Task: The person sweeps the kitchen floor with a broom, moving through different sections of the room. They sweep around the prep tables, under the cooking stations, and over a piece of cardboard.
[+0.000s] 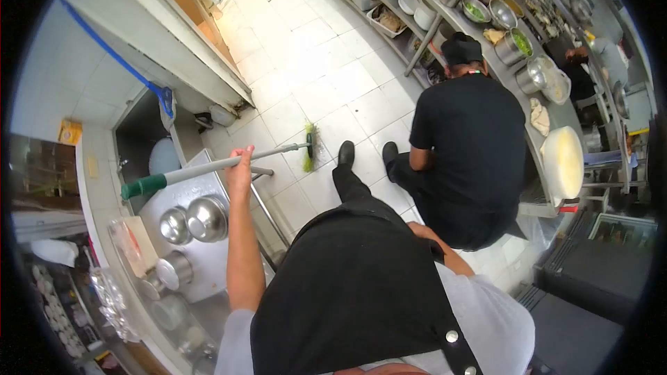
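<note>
At the far left, the long broom [229,163] with its pale grey metal shaft and dark green handle end stuck out over the stainless steel worktop [208,264], above the worktop's far edge. Two round, shiny steel bowls [196,221] sat side by side on that worktop just under the green end, and a lidded steel pot [174,271] stood nearer the front edge, beside a pale cutting board [135,243].

The person's left hand [241,167] was closed around the shaft, fingers wrapped over it, roughly at mid-length. From that grip the shaft ran almost level, rising slightly toward the right: the green handle end lay to the left of the hand, the green bristle head [310,147] to the right, resting on the white tiled floor [313,76] just off the worktop's corner. The bristles were near the person's black shoe [345,153], apart from it.

The right hand could hardly be made out; only a bare forearm [445,250] showed beside the black apron, so I could not tell whether that hand was open or closed. The left hand alone was on the broom, and it was much the nearer.

Further right, a co-worker in black clothes and a black cap [462,146] crouched facing a long steel counter [556,125] crowded with metal pots and bowls, well apart from the broom head.
</note>
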A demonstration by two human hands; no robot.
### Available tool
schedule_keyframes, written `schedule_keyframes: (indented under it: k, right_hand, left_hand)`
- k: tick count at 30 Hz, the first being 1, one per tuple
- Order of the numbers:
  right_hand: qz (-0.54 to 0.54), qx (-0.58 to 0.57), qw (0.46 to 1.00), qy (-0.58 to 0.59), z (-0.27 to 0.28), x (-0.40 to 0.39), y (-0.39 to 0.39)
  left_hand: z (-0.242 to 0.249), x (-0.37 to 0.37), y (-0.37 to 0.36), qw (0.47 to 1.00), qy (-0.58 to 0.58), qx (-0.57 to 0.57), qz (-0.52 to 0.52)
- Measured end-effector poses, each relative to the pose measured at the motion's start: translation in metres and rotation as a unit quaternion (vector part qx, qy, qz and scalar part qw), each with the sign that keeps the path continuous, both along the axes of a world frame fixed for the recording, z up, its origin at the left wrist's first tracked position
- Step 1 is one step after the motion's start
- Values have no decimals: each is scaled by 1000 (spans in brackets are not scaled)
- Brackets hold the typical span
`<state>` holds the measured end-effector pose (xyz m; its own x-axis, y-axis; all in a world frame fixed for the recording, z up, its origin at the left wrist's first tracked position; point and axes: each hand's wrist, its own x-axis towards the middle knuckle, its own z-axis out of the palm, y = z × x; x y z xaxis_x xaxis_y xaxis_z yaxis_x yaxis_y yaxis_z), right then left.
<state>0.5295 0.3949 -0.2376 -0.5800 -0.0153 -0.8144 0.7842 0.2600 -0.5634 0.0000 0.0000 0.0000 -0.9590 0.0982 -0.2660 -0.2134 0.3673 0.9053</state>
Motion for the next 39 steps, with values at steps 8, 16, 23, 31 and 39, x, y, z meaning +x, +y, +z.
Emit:
schedule_keyframes:
  k: [8,16,23,31,39]
  right_hand:
    - [50,26,990,-126,7,-218,45]
    - [6,24,988,-150,25,-448,162]
    - [-131,13,991,-34,58,-546,205]
    - [-100,55,985,-129,43,-539,215]
    - [-341,83,920,-173,73,-565,239]
  left_hand:
    - [-21,-40,60,992,-98,39,65]
    - [53,-134,110,927,-88,309,194]
    - [147,-221,118,924,-13,317,213]
    - [145,-341,129,912,96,362,166]
    - [101,-521,201,910,77,379,149]
